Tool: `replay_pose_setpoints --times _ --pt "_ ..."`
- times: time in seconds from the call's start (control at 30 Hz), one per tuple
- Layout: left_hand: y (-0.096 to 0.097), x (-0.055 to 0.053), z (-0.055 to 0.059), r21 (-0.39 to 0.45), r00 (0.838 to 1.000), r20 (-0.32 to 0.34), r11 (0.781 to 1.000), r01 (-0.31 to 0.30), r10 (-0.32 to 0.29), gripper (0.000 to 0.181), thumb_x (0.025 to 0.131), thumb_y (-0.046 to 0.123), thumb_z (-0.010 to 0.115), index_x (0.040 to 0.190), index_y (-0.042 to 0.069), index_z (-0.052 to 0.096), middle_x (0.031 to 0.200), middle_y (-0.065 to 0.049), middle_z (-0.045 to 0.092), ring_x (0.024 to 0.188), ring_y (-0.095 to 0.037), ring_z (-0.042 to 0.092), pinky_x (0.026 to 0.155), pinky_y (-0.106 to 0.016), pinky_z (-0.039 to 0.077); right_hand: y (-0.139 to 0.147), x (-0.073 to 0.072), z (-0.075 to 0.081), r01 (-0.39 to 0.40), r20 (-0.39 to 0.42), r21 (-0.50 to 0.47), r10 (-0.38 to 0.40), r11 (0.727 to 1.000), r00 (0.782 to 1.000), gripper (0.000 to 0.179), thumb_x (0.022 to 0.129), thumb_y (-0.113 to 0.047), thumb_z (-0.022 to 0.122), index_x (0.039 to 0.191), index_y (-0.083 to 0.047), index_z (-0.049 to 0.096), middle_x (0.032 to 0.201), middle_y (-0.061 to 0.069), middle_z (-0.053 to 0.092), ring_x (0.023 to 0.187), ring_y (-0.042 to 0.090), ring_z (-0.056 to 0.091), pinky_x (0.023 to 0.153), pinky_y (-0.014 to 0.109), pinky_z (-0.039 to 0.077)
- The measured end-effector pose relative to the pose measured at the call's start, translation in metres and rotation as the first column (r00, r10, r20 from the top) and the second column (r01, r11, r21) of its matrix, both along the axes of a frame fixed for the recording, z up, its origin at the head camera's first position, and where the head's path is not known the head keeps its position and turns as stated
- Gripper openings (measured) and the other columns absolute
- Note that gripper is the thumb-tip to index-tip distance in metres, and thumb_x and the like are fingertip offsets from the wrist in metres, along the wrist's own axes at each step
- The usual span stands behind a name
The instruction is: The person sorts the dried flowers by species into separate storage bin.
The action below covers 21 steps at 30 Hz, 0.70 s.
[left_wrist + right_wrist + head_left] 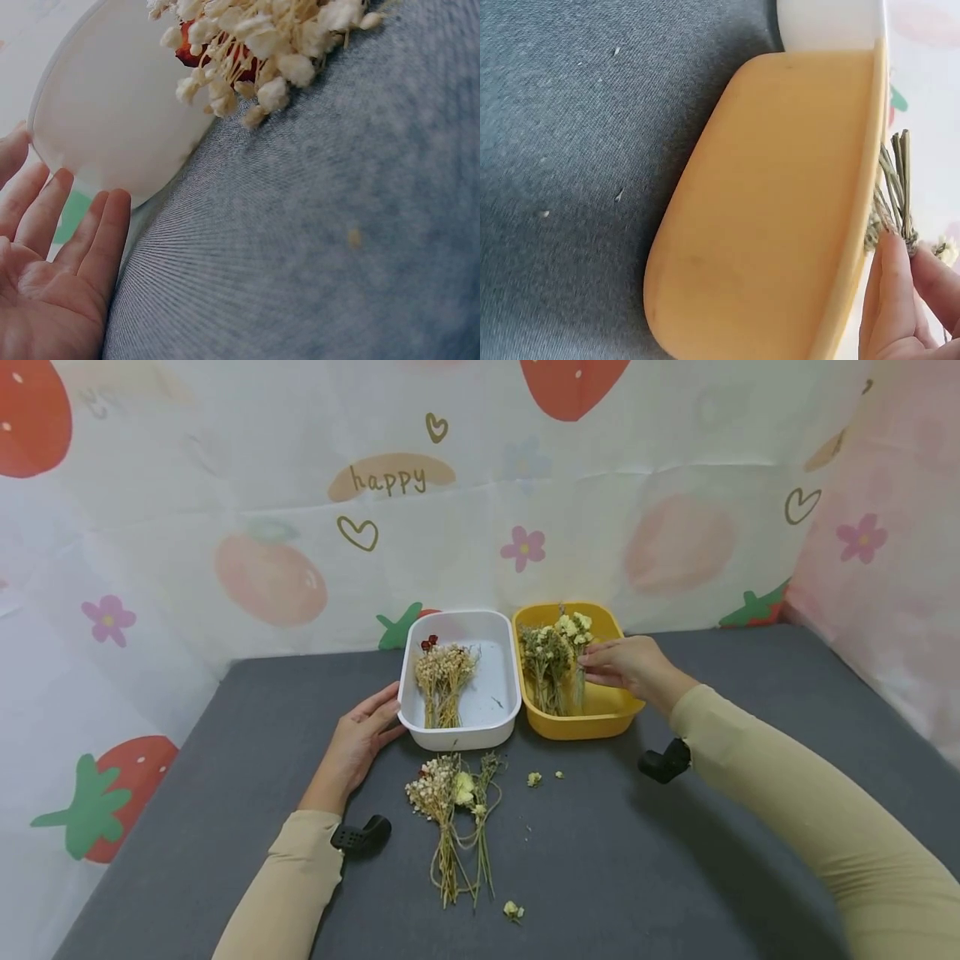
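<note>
My right hand (pixel 636 670) pinches a small bunch of dried flowers (pixel 576 639) with pale yellow heads, over the yellow tray (pixel 585 728). In the right wrist view its tied stems (pixel 902 180) stick up between thumb and fingers, above the tray's rim. Other dried bunches (pixel 545 668), greenish, lie in that tray beside it. My left hand (pixel 360 747) rests against the left side of the white tray (pixel 461 739); in the left wrist view its fingers (pixel 105 232) are extended at the tray's wall. Cream dried flowers (pixel 444 681) with dark red blooms lie inside the white tray.
In front of the white tray, a cream bunch (pixel 442 827) and a greenish bunch (pixel 482 827) lie on the grey cloth with looped twine. Loose flower heads (pixel 534 779) and crumbs are scattered nearby. A printed curtain (pixel 465 560) hangs right behind both trays.
</note>
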<state>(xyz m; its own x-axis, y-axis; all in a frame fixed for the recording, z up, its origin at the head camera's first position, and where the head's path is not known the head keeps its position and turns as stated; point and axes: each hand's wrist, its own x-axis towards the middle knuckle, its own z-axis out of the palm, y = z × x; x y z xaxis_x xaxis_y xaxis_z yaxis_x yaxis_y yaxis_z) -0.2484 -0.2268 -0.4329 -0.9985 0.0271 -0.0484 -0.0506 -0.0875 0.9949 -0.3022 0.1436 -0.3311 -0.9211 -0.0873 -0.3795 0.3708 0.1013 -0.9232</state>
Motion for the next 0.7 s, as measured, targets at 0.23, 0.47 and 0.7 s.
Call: replay_pose_setpoints --times 0.23,0.47,0.7 --pt "0.000 -0.001 -0.002 0.009 1.000 -0.006 1.000 0.004 -0.004 0.054 0.103 0.021 0.057 0.153 0.009 0.040 0.158 -0.011 0.041 0.123 -0.004 0.057 0.103 -0.028 0.053 -0.006 -0.005 -0.006 0.064 0.004 0.017 -0.064 0.998 0.998 0.052 0.098 -0.004 0.060 0.147 -0.001 0.045 0.150 0.015 0.048 0.070 0.001 0.066 0.081 0.020 0.061" --pt "0.000 -0.001 -0.002 0.002 1.000 -0.013 1.000 0.006 -0.006 0.055 0.103 0.022 0.057 0.153 0.009 0.040 0.158 -0.011 0.040 0.130 -0.008 0.054 0.108 -0.033 0.050 -0.011 -0.008 -0.015 0.095 -0.018 0.055 -0.094 0.994 0.995 0.051 0.097 -0.004 0.062 0.146 0.001 0.047 0.149 0.016 0.051 0.068 0.002 0.065 0.083 0.023 0.061" --pt "-0.001 0.000 -0.002 -0.013 1.000 -0.016 1.000 0.005 -0.005 0.055 0.103 0.023 0.057 0.153 0.010 0.040 0.158 -0.009 0.041 0.141 -0.021 0.044 0.110 -0.034 0.049 -0.017 -0.012 -0.026 0.081 -0.027 0.084 -0.079 0.993 0.997 0.049 0.097 -0.004 0.062 0.144 0.003 0.048 0.145 0.020 0.053 0.072 0.004 0.065 0.081 0.023 0.062"
